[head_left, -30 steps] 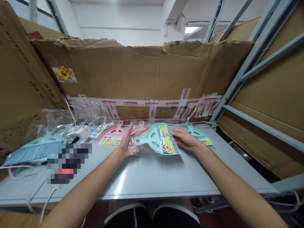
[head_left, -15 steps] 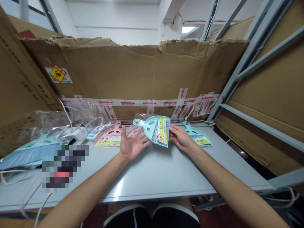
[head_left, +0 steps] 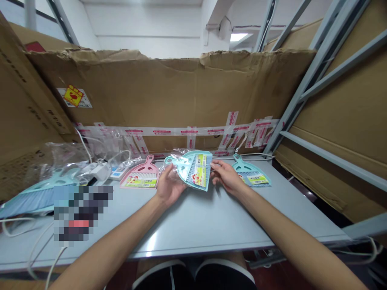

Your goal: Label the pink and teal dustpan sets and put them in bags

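Note:
Both my hands hold a small teal dustpan [head_left: 193, 170] with a printed label and blue bristles above the table's far side. Clear plastic film [head_left: 173, 159] lies around its handle end. My left hand [head_left: 169, 187] cups the film and the dustpan's left edge, and my right hand [head_left: 226, 177] grips its right edge. A pink dustpan [head_left: 140, 177] lies left of my left hand. Another teal dustpan [head_left: 249, 175] lies right of my right hand.
A large teal brush [head_left: 39, 197] and a pixelated patch [head_left: 81, 213] sit at the left of the grey table [head_left: 196, 225]. A power strip [head_left: 117, 174], white cables and plastic bags [head_left: 60, 155] lie nearby. A taped cardboard wall [head_left: 169, 92] stands behind, with metal shelving [head_left: 305, 84] at right.
The teal dustpan has risen from the table and shifted left. My left hand has gone from open beside it to holding its left edge and the plastic film.

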